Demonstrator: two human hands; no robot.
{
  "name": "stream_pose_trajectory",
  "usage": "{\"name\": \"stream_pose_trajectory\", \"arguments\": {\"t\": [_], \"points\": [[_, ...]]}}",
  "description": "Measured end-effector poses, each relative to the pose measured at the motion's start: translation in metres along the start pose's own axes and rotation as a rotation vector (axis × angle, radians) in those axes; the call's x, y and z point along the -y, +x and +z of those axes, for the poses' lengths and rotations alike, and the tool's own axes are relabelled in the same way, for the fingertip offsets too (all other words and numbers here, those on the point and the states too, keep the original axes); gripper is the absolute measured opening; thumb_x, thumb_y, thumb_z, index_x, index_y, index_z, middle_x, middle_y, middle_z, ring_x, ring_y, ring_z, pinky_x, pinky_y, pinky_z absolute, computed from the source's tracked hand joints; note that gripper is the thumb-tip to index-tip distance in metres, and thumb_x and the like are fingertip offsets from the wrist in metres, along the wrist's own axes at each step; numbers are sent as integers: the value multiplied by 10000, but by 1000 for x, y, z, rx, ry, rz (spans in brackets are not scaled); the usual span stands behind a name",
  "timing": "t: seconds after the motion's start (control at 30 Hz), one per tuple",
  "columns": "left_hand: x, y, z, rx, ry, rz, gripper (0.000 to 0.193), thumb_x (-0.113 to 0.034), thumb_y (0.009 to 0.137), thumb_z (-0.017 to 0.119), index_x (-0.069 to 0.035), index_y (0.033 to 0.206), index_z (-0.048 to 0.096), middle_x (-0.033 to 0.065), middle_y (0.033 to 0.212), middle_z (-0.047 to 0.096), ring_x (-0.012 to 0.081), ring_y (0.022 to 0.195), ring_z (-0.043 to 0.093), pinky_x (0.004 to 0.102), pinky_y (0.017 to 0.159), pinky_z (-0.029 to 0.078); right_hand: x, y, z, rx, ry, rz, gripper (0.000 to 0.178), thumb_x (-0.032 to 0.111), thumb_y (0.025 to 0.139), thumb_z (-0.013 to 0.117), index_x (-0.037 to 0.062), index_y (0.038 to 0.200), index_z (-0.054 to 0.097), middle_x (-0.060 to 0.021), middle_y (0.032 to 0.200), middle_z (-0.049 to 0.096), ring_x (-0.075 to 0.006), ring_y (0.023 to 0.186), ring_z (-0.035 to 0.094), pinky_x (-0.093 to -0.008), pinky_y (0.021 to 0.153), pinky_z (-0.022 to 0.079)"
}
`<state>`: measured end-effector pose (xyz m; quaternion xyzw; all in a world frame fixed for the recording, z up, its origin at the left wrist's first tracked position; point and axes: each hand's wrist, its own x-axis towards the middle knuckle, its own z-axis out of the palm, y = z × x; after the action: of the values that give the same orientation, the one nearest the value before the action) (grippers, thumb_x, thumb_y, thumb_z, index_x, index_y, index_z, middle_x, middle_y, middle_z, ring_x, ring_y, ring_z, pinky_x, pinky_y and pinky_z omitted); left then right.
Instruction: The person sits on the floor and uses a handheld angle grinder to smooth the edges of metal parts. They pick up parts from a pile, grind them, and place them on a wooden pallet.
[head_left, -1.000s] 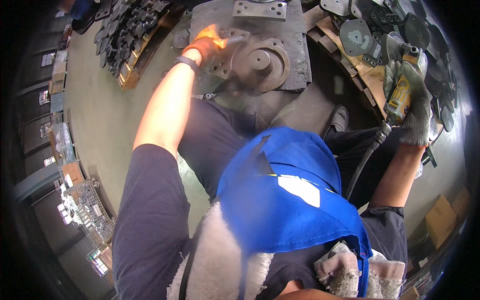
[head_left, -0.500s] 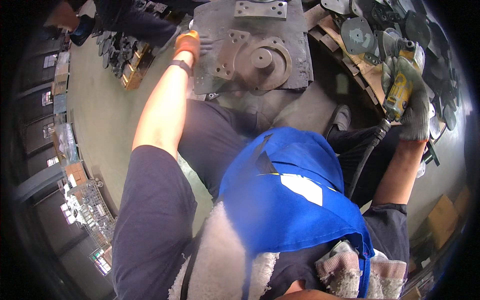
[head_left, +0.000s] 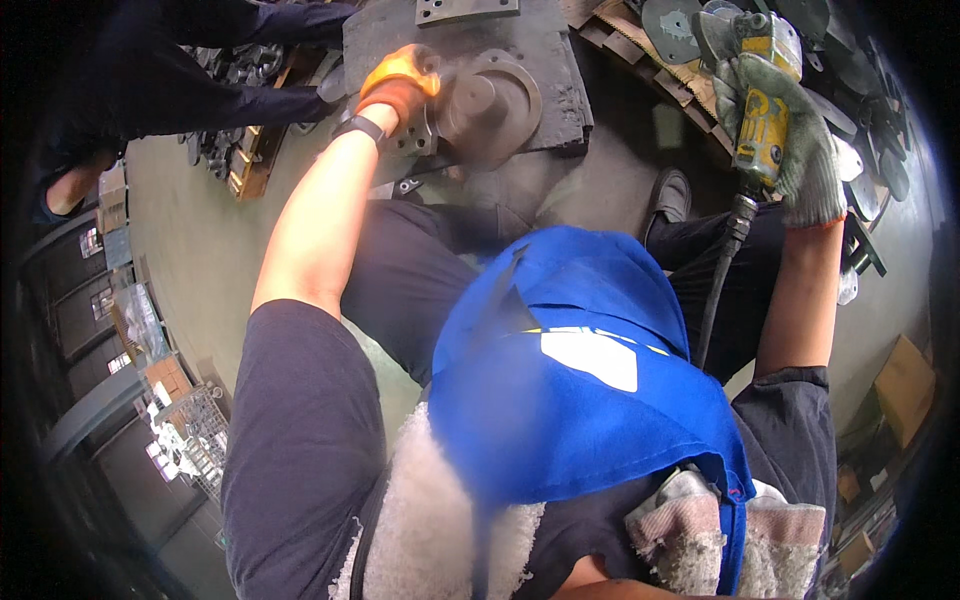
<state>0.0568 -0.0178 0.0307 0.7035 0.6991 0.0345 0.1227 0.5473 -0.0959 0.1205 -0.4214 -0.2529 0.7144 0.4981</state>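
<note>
My left hand (head_left: 403, 76), in an orange glove, is curled over the upper end of a metal plate with bolt holes (head_left: 415, 138). Its fingertips are partly hidden, beside a round metal flange with a raised centre boss (head_left: 490, 105). Both metal pieces lie on a dark, flat work table (head_left: 565, 85). Off to the right, my right hand (head_left: 808, 150), in a grey knitted glove, is wrapped round a yellow power grinder (head_left: 762, 135). A hose (head_left: 722, 260) runs down from the grinder towards my body. The tool is held apart from the table.
A flat plate with holes (head_left: 466, 8) lies at the table's far edge. Several dark metal plates (head_left: 670, 28) are piled at the right. Another person's dark-clothed legs (head_left: 240, 110) are at the upper left, near a wooden pallet of metal parts (head_left: 262, 150).
My left hand has moved from the table's left edge onto the holed plate, its fingers now curled. The grinder stays in my right hand. The other person's legs have shifted.
</note>
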Motion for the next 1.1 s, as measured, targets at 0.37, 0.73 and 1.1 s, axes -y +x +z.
{"name": "stream_pose_trajectory", "arguments": {"t": [0.37,0.73,1.1], "points": [[2,-35,-40,-109,278,-444,460,-458,853,662,-96,1128,731,209,1174,729,408,1114,691,471,944,552,-4,-8,0,-22,-69,-152,407,257,994,678,-22,1289,648,-135,1101,752,-191,913,760,-279,782,641],[23,-8,-38,-310,-153,-41,350,-365,950,597,-51,1018,735,253,917,729,450,878,709,491,776,571,-14,-3,-52,106,68,-105,465,279,1054,592,-35,1397,584,-187,1312,678,-244,1214,676,-294,1038,553],[-108,-53,-31,189,64,-247,462,-412,862,624,-52,1109,775,261,1168,710,417,1121,686,448,962,547,-1,-11,3,-150,-88,-151,366,248,969,686,28,1261,659,-93,1060,740,-185,881,736,-325,750,614]]}}
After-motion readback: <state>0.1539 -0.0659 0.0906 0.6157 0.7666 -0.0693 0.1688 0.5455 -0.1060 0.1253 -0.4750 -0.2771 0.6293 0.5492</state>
